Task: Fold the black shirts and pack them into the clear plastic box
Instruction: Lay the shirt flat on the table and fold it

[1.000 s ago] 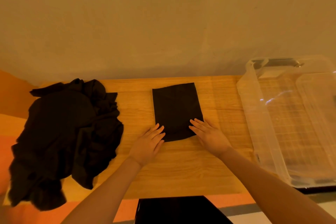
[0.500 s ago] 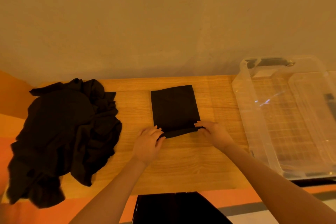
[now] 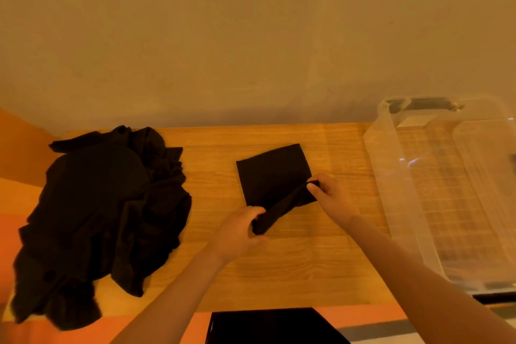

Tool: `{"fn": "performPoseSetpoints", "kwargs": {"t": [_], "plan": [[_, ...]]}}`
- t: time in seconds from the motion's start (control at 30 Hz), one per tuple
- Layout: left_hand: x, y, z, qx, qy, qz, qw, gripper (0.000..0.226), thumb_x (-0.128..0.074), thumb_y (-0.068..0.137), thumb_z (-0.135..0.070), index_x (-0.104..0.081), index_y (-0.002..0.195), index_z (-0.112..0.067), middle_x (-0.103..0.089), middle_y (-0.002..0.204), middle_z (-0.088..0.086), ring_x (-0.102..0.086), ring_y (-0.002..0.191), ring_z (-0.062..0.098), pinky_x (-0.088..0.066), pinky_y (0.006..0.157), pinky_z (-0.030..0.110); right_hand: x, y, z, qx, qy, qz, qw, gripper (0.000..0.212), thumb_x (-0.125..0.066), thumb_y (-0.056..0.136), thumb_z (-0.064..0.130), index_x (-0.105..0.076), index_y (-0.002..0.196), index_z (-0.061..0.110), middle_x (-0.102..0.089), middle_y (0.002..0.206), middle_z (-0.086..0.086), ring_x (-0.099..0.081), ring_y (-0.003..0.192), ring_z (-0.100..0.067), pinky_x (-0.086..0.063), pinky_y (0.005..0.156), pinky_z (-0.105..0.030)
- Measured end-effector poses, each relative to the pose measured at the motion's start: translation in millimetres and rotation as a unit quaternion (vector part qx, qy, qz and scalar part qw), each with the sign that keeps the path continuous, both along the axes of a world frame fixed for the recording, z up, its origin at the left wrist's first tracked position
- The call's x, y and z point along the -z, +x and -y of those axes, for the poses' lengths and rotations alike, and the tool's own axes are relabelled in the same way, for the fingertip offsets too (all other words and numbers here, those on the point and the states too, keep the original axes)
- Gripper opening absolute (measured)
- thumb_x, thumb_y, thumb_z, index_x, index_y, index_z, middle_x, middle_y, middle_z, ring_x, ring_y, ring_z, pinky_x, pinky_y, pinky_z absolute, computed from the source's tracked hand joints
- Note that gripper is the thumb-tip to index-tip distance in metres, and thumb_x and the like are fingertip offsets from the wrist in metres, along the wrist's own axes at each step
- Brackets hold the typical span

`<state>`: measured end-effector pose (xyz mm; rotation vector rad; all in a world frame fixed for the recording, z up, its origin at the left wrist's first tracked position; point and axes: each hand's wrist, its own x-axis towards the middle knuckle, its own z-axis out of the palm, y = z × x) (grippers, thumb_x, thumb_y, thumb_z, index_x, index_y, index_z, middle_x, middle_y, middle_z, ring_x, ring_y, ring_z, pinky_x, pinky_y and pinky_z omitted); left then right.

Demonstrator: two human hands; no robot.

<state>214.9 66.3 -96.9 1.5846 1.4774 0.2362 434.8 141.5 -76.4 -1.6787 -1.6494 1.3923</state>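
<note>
A folded black shirt [image 3: 272, 173] lies at the middle of a wooden table [image 3: 301, 268], its near edge now lifted clear of the wood. The left hand [image 3: 237, 234] curls round the near-left corner of the fabric, and the right hand [image 3: 331, 198] pinches the near-right corner between thumb and fingers, raising it higher than the left so the lifted edge runs on a slant. Half a second earlier both hands were only curling onto that edge, which still lay low on the table; a second ago they rested flat and open on it. The far part of the shirt stays on the table, though the square has turned slightly, its far-right corner now pointing toward the wall [image 3: 251, 36].

To the right, the clear plastic box [image 3: 391, 190] stands open on the table, close to the right hand but apart from it. At the left end, a heap of unfolded black shirts [image 3: 97, 218] spills over the near-left edge of the table, unchanged. A dark object [image 3: 273, 327] shows below the table's near edge.
</note>
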Motion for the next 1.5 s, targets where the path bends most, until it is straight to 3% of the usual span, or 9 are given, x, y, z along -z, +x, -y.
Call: {"fn": "performPoseSetpoints", "kwargs": {"t": [0.1, 0.33, 0.73, 0.93, 1.07, 1.17, 1.3, 1.4, 1.5], "plan": [[1.6, 1.6, -6.4, -0.159, -0.001, 0.093, 0.983, 0.005, -0.062, 0.088, -0.023, -0.063, 0.089, -0.028, -0.063, 0.086, -0.007, -0.058, 0.078, 0.005, -0.047, 0.069, 0.022, 1.1, -4.5, -9.2, 0.0, 0.01, 0.005, 1.0, 0.019, -0.05, 0.095, 0.017, -0.057, 0.082, 0.029, -0.058, 0.073, -0.002, -0.053, 0.068, -0.011, -0.042, 0.061, -0.017], [-12.5, -6.4, -58.6, -0.352, -0.057, 0.22, 0.908, 0.01, -0.051, 0.094, -0.025, -0.06, 0.09, -0.024, -0.062, 0.086, -0.01, -0.06, 0.082, 0.003, -0.047, 0.064, 0.011, 7.6, -24.3, -51.6, 0.036, 0.014, 0.048, 0.998, 0.009, -0.045, 0.097, 0.022, -0.054, 0.097, 0.02, -0.053, 0.078, 0.008, -0.05, 0.073, -0.005, -0.036, 0.059, -0.016], [32.2, -1.8, -112.3, -0.334, 0.063, -0.07, 0.938, 0.03, -0.041, 0.097, -0.038, -0.047, 0.083, -0.011, -0.044, 0.064, -0.006, -0.046, 0.061, 0.012, -0.029, 0.048, 0.02, 41.1, -52.7, -82.6, 0.084, 0.028, 0.202, 0.975, 0.028, -0.042, 0.097, 0.037, -0.049, 0.108, 0.012, -0.049, 0.067, 0.006, -0.048, 0.055, -0.009, -0.031, 0.043, -0.021], [15.7, -3.4, -109.6, -0.408, 0.083, -0.09, 0.905, 0.038, -0.048, 0.091, -0.042, -0.053, 0.113, -0.011, -0.057, 0.083, -0.004, -0.059, 0.074, 0.014, -0.045, 0.056, 0.023, 34.5, -50.4, -71.7, 0.161, 0.074, 0.263, 0.948, 0.031, -0.049, 0.094, 0.035, -0.049, 0.111, 0.009, -0.057, 0.092, -0.002, -0.055, 0.077, -0.017, -0.041, 0.056, -0.025], [12.0, 1.2, -75.8, -0.136, 0.271, -0.146, 0.942, 0.04, -0.041, 0.092, -0.036, -0.055, 0.12, -0.012, -0.059, 0.119, 0.005, -0.056, 0.11, 0.021, -0.047, 0.093, 0.038, 48.4, -43.7, -51.7, -0.079, 0.314, 0.302, 0.896, 0.039, -0.039, 0.091, 0.027, -0.056, 0.121, 0.009, -0.06, 0.12, -0.01, -0.058, 0.109, -0.029, -0.049, 0.087, -0.041], [29.0, 13.1, -61.7, 0.052, 0.21, -0.261, 0.941, 0.057, -0.029, 0.088, -0.042, -0.045, 0.135, -0.012, -0.046, 0.141, 0.007, -0.043, 0.13, 0.025, -0.031, 0.105, 0.046, 59.5, -44.7, -43.3, -0.248, 0.271, 0.338, 0.867, 0.05, -0.023, 0.097, 0.034, -0.054, 0.129, 0.012, -0.054, 0.134, -0.007, -0.049, 0.126, -0.023, -0.045, 0.097, -0.043], [42.6, 0.0, -76.2, 0.107, 0.153, -0.331, 0.925, 0.069, -0.01, 0.087, -0.053, -0.015, 0.146, -0.018, -0.009, 0.153, 0.003, -0.005, 0.142, 0.02, -0.003, 0.115, 0.045, 60.6, -40.8, -37.5, -0.239, 0.175, 0.366, 0.882, 0.081, 0.017, 0.089, 0.055, -0.023, 0.145, 0.014, -0.013, 0.153, 0.0, -0.006, 0.14, -0.018, -0.015, 0.112, -0.038], [35.9, -13.0, -92.3, 0.134, 0.121, -0.296, 0.938, 0.072, 0.014, 0.076, -0.057, 0.013, 0.141, -0.027, 0.015, 0.153, -0.007, 0.025, 0.136, 0.011, 0.014, 0.112, 0.04, 55.6, -45.3, -22.2, -0.201, 0.143, 0.383, 0.89, 0.095, 0.037, 0.07, 0.063, 0.002, 0.145, 0.017, 0.011, 0.15, 0.003, 0.015, 0.139, -0.015, 0.008, 0.111, -0.038], [24.7, -22.4, -91.8, 0.056, 0.148, -0.303, 0.94, 0.07, 0.006, 0.083, -0.053, 0.005, 0.143, -0.018, 0.011, 0.153, -0.003, 0.017, 0.14, 0.016, 0.01, 0.114, 0.039, 38.6, -49.2, -23.0, -0.17, 0.137, 0.38, 0.899, 0.093, 0.022, 0.079, 0.062, -0.018, 0.147, 0.015, -0.01, 0.155, -0.002, 0.0, 0.141, -0.015, 0.002, 0.113, -0.041]]}}
